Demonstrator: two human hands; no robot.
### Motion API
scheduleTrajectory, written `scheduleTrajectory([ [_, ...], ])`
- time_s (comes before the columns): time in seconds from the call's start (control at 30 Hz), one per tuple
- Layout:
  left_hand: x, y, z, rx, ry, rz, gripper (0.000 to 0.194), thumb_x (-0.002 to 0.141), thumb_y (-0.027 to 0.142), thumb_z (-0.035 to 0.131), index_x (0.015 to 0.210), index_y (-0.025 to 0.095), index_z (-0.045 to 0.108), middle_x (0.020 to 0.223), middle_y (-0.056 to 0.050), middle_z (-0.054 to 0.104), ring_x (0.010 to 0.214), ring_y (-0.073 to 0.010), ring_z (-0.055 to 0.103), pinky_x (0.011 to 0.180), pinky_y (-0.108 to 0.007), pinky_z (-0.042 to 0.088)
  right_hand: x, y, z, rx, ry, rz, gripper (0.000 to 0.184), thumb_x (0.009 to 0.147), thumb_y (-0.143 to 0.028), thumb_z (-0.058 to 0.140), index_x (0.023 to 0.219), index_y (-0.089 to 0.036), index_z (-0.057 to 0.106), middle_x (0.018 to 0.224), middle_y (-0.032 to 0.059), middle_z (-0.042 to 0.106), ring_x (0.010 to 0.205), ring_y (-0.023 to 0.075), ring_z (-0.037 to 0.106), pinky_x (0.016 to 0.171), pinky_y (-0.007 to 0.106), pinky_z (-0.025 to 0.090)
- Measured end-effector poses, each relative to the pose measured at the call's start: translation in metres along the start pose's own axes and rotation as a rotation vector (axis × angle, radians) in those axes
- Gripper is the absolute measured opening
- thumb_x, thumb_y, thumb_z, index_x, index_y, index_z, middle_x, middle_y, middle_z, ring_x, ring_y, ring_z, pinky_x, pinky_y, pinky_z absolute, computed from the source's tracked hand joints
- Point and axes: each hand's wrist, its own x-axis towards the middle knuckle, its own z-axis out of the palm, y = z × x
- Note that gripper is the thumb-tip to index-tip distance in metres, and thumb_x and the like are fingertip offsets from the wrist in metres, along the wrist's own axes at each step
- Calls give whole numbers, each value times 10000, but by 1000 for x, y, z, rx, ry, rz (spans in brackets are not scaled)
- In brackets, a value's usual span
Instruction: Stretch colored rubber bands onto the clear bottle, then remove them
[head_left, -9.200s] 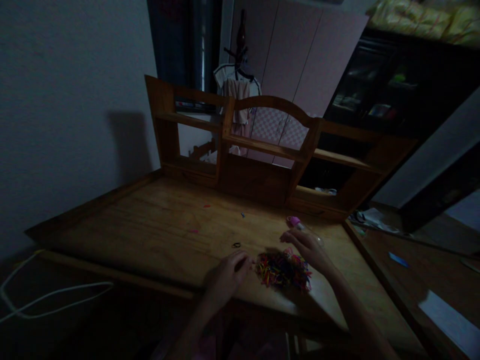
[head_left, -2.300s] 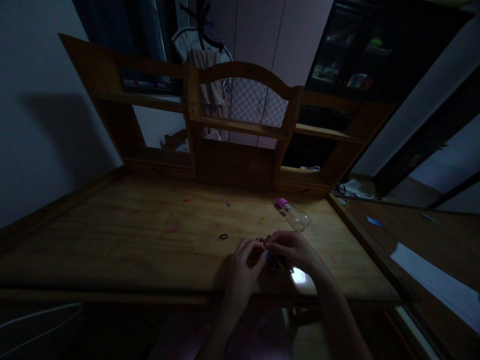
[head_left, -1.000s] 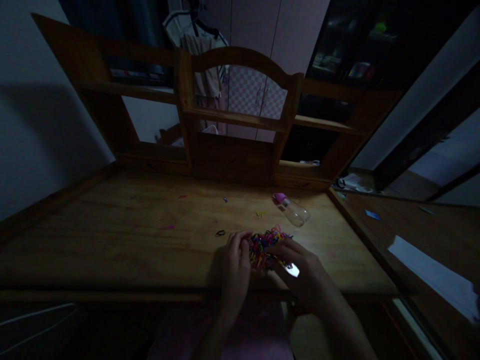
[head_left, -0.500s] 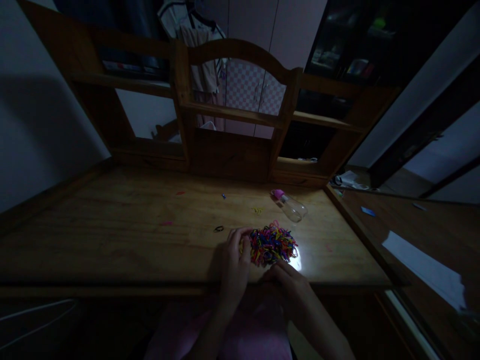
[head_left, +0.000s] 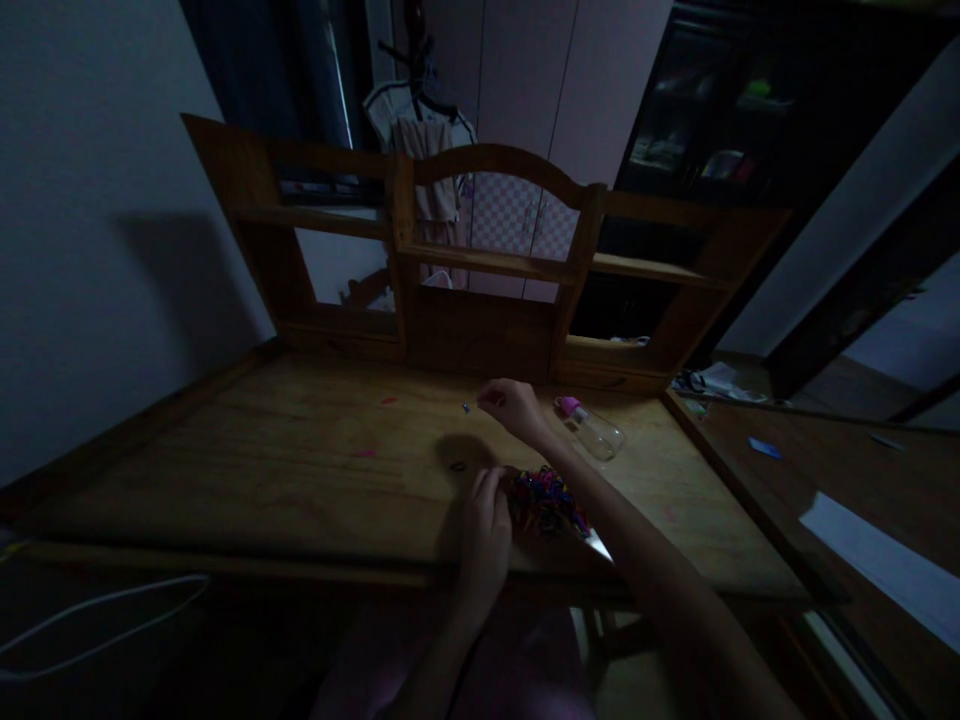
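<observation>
A heap of small multicoloured rubber bands [head_left: 546, 500] lies near the table's front edge, partly behind my right forearm. My left hand [head_left: 489, 515] rests at the heap's left side, its fingers stretched out and lightly bent against it. Over the table beyond the heap, my right hand [head_left: 511, 405] has its fingertips pinched together; whatever they hold is too small to make out. Just left of those fingertips is a tiny blue piece [head_left: 466, 407]. A dark band [head_left: 457, 466] sits left of the heap, in the hand's shadow.
A clear bottle with a pink cap [head_left: 600, 435] lies on its side at the right. Pink pieces [head_left: 366, 453] and a red piece [head_left: 388, 400] are on the left of the table. A wooden shelf unit [head_left: 487, 265] borders the back. White paper [head_left: 885, 560] lies on the right-hand surface.
My right hand has moved from the heap's front edge forward and left, over the table beyond it. The left hand stays beside the heap. The view has tilted up slightly.
</observation>
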Motion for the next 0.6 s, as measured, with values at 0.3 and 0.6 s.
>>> scheduleTrajectory([
  [0.3,-2,4,-2,-44,-40,-14,298,893,99,369,964,206,639,1025,-53,657,977,-185,619,884,-319,484,17,13,7,-79,28,37,174,835,-129,566,938,-171,700,904,58,726,844,153,661,747,218,452],
  [0.6,-1,8,-2,9,-47,11,243,928,178,416,957,206,655,1015,-59,658,957,-200,618,847,-322,492,-131,11,-76,46,205,98,203,919,-334,536,939,-216,700,955,62,708,839,191,651,768,299,496],
])
